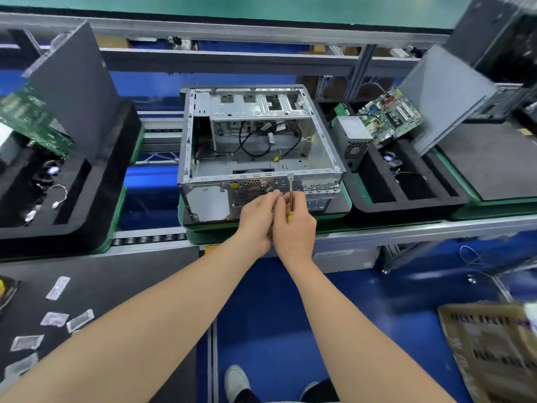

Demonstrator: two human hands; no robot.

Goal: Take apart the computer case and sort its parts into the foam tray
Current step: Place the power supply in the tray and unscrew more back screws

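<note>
Centre frame: computer case, side open, nearly emptied. Right hand grip closed round screwdriver, tip set at rear-panel screw; left hand grip at shaft, state cannot be told. Case judged stiff, light, sharp-edged; best held by frame rails.

A person's two arms, seen from their own head. The left forearm and right forearm are bare along their whole visible length, and the wide lens makes them look broad near the lower edge. The left hand and right hand are bare as well, fingers uncovered. Low between the arms are two pale grey shoes with rounded toes: the left shoe shows more, the right shoe less. Dark, nearly black trouser legs cover their backs. A thin strip of pale cloth lies along the bottom edge, too little to tell which garment.
</note>
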